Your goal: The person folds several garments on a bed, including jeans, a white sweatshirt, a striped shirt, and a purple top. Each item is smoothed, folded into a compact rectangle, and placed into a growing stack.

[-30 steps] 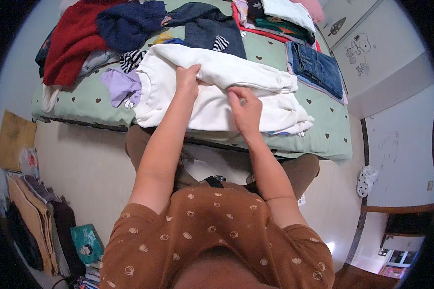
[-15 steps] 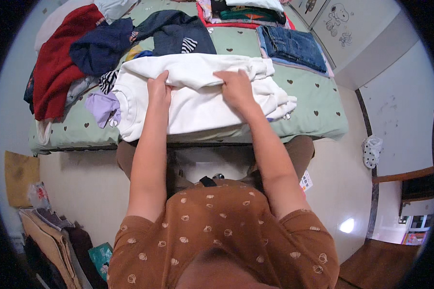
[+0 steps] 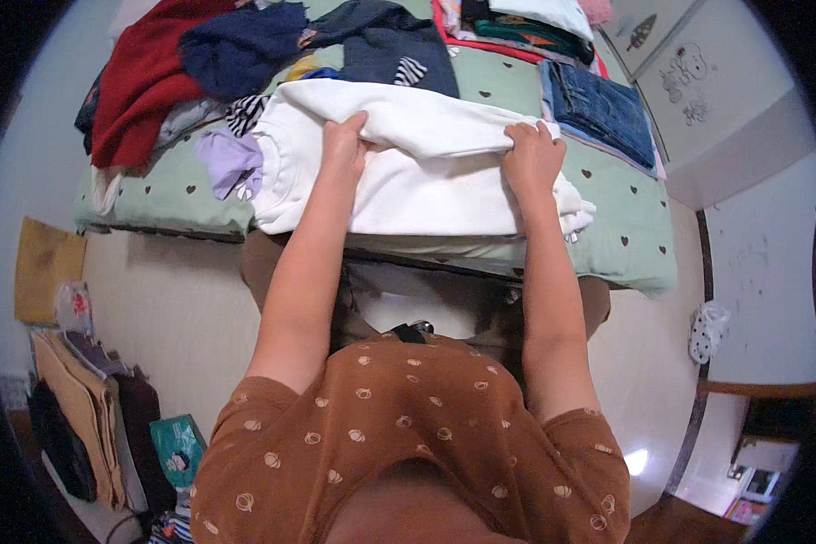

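Observation:
A white sweatshirt (image 3: 426,195) lies sideways across the near edge of the bed, its ribbed neckline to the left and its hem end to the right. One long side is folded over toward me. With closed fingers my left hand (image 3: 343,150) pinches that folded layer near the shoulder end. My right hand (image 3: 533,159) has its fingers curled over the same layer farther right, near the hem end. A lilac piece of clothing (image 3: 229,161) pokes out beside the neckline, and a black-and-white striped cloth (image 3: 245,115) lies just behind it.
The bed has a green sheet (image 3: 630,218) with dark hearts. Loose clothes, including a red garment (image 3: 150,91) and a navy garment (image 3: 240,50), heap at the back left. Folded jeans (image 3: 600,109) lie at the right, behind them a folded stack (image 3: 535,36). Bags stand at lower left.
My right hand has shifted right along the white sweatshirt toward its hem end, and my hands are farther apart. My left hand keeps its hold. The whole view has swung slightly.

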The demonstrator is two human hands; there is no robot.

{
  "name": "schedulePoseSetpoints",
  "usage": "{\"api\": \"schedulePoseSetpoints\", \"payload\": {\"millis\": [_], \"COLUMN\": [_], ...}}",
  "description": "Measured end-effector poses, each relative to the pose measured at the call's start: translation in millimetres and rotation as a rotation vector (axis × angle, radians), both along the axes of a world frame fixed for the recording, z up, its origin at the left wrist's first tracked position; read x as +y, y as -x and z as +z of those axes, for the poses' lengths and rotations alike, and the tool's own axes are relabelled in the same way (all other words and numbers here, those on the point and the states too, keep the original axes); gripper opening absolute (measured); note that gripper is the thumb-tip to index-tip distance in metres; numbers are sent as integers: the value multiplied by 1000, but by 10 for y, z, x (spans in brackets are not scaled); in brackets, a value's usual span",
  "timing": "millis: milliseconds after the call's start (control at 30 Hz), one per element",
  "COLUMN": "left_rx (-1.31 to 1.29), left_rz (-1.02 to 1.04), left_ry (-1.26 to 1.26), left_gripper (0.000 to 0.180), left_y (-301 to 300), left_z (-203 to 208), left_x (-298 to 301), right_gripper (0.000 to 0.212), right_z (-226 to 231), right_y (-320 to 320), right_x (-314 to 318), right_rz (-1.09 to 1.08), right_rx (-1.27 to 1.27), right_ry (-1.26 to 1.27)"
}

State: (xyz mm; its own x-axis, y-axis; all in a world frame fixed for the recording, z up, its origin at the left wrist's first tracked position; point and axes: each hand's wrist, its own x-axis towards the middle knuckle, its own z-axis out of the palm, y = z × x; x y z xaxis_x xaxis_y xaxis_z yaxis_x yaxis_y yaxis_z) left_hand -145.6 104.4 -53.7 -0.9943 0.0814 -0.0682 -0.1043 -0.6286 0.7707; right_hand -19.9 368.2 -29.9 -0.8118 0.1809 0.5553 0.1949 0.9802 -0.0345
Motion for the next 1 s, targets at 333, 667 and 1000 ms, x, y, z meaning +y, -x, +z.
{"api": "schedulePoseSetpoints", "payload": {"millis": [333, 667, 1000], "left_rx": [25, 76, 852], "left_rz": [-22, -8, 213], "left_ry": [65, 44, 1599], "left_gripper": [41, 53, 35], "left_y": [14, -114, -1004], "left_z": [15, 39, 194], "left_x": [-49, -123, -402], "right_gripper": [43, 39, 36], "right_z": [-33, 184, -549], "right_y": [24, -601, -1446], "right_x": [216, -30, 671], "right_rz": [239, 182, -103], "right_rx": [345, 216, 474], "right_ry": [176, 201, 1029]}}
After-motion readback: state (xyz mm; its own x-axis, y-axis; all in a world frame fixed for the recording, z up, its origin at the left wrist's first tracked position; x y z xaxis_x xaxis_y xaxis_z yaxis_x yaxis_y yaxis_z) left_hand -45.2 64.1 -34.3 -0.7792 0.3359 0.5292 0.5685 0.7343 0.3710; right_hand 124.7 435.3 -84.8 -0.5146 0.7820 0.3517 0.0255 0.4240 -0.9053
